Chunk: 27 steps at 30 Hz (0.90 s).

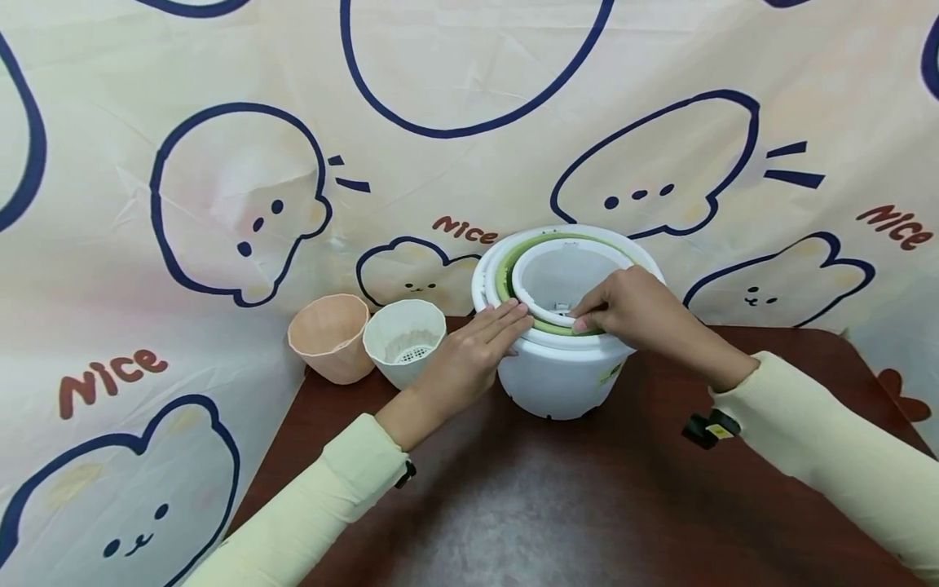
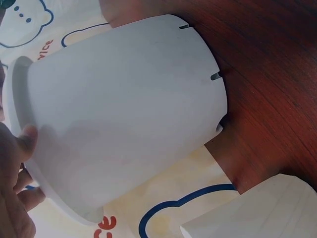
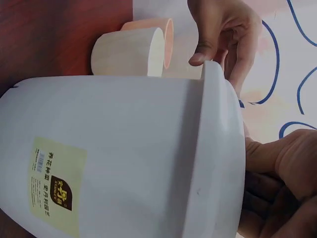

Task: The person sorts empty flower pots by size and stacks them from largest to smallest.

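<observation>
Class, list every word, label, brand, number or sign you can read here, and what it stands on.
"Nice", three times in the head view: cream cartoon-printed fabric backdrop.
"养花种菜 史丹利园艺", apparently: pale yellow rectangular label on the white round plastic pot.
Dark logo on that label: lettering too blurred to read.
Small print on that label: too small to read.

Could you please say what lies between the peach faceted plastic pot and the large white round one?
In head view: a whitish faceted plastic pot, then the left hand.
</observation>
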### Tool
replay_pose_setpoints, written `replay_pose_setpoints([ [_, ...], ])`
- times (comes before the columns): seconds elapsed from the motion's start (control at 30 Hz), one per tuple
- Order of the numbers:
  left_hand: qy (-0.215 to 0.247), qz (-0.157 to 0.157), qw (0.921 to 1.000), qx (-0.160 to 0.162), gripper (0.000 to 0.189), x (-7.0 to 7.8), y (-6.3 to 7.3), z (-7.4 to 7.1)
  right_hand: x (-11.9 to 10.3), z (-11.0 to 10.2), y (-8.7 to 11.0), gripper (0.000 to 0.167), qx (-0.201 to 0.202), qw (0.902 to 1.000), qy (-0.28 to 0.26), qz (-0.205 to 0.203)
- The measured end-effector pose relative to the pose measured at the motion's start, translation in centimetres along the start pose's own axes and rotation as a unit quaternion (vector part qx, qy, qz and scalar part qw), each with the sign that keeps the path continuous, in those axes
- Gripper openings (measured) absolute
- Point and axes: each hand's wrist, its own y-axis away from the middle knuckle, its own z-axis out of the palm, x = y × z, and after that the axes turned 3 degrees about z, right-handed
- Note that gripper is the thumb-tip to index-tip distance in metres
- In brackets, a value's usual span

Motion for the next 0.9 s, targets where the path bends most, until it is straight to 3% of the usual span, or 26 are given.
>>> replay_pose_setpoints([
  [0.2, -0.007, 0.002, 1.0, 0.003, 0.043, -0.1, 0.0, -0.2, 0.1, 0.4, -0.5, 0.011, 0.003, 1.0, -0.009, -0.003],
  [0.63, 0.0, 0.001, 1.0, 0.001, 0.046, -0.2, -0.1, 0.0, 0.7, 0.2, -1.6, 0.007, -0.062, 0.9975, -0.034, -0.009],
  [0.9, -0.009, 0.004, 0.9999, 0.004, 0.044, -0.1, -0.1, 0.2, 0.3, 0.2, -1.9, 0.009, -0.07, 0.9975, 0.002, -0.007],
])
